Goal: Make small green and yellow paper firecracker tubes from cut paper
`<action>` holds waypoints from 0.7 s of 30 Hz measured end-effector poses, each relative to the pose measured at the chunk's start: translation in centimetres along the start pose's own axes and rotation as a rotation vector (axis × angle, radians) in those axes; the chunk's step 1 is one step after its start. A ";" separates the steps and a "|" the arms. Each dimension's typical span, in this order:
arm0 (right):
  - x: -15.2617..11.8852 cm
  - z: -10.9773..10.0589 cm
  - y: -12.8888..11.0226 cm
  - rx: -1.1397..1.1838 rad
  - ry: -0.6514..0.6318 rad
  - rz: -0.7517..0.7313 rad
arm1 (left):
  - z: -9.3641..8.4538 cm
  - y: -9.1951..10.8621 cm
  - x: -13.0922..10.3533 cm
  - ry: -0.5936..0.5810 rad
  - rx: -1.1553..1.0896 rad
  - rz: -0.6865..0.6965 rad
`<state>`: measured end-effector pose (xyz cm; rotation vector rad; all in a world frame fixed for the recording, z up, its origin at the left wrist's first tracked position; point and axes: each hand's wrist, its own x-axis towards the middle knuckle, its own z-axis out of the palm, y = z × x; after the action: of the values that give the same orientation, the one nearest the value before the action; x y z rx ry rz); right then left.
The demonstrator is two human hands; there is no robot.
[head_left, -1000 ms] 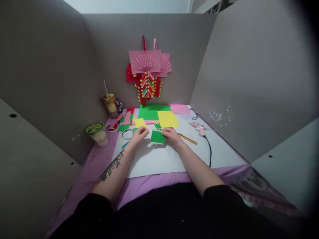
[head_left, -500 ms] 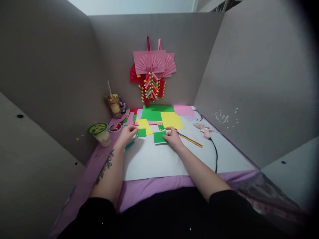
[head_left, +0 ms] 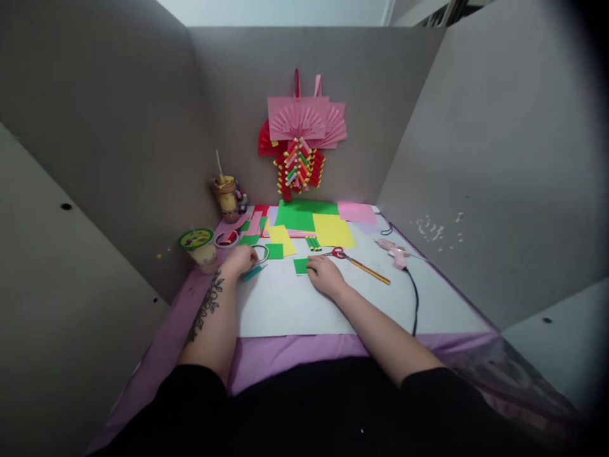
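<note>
My left hand (head_left: pixel 242 260) is low over the left of the white board, its curled fingers at the left rim of a thin ring, which looks like a roll of tape (head_left: pixel 261 255). A teal-handled tool (head_left: pixel 252 273) lies just below it. My right hand (head_left: pixel 326 275) holds a small green paper square (head_left: pixel 301 266), its fingers over the right part, which they hide. Behind that square sits a row of small green rolls with yellow ends (head_left: pixel 313 244). Another green square (head_left: pixel 274 251) lies between my hands.
Red-handled scissors (head_left: pixel 337 252) and a yellow-orange pencil (head_left: pixel 371 271) lie right of my hands, then a pink glue gun (head_left: pixel 397 254) with a black cord. Coloured sheets (head_left: pixel 333 231) cover the back. A lidded cup (head_left: pixel 198 246) stands left. Paper firecracker decorations (head_left: pixel 299 158) hang on the back wall.
The green square has gone from slightly raised to lower on the board, and my right hand now covers more of it. My left hand has lowered a little, and more of the ring shows.
</note>
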<state>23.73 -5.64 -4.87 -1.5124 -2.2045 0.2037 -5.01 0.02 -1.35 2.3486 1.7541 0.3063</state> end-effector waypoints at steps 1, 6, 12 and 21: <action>-0.3 0.0 -0.2 -0.030 -0.034 -0.014 | 0.1 -0.1 0.0 -0.007 0.003 -0.006; -0.8 0.0 -1.6 -0.124 -0.146 -0.063 | 0.2 -0.1 0.1 0.133 0.037 -0.043; -0.5 0.2 -1.8 -0.090 -0.200 -0.071 | -0.6 0.1 0.1 0.341 0.038 -0.131; -0.6 0.2 -1.6 -0.038 -0.201 -0.086 | -0.3 0.7 0.0 0.279 0.085 -0.175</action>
<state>22.49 -6.73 -4.63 -1.4692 -2.4380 0.2994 -4.44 -0.15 -0.92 2.2781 2.1219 0.5658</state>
